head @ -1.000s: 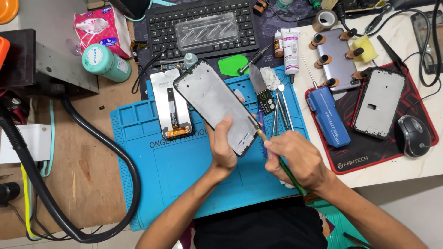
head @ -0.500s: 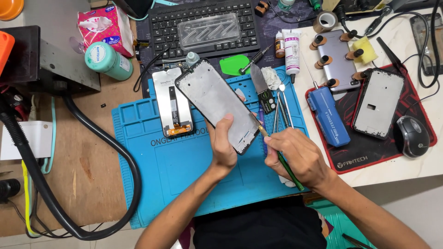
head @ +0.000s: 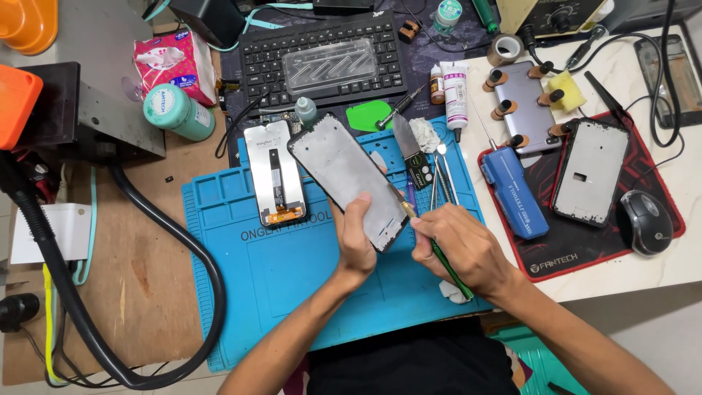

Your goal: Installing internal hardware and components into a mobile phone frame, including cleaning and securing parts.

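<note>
Bare forearms, no sleeves; dark garment at lap.

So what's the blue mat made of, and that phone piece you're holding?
The blue mat looks like soft matte rubber or silicone: it has moulded little compartments and raised letters. The phone frame in the left hand looks like dull grey metal with a black plastic rim, though I can't be sure.

A pink-and-white soft plastic tissue packet lies at upper left. Just below it rests a mint-green round tub with a white label. At upper centre a clear plastic blister tray sits on the black keyboard. Right of it stands a white glue tube with a printed label. A silvery detached phone screen panel lies left of centre.
</note>
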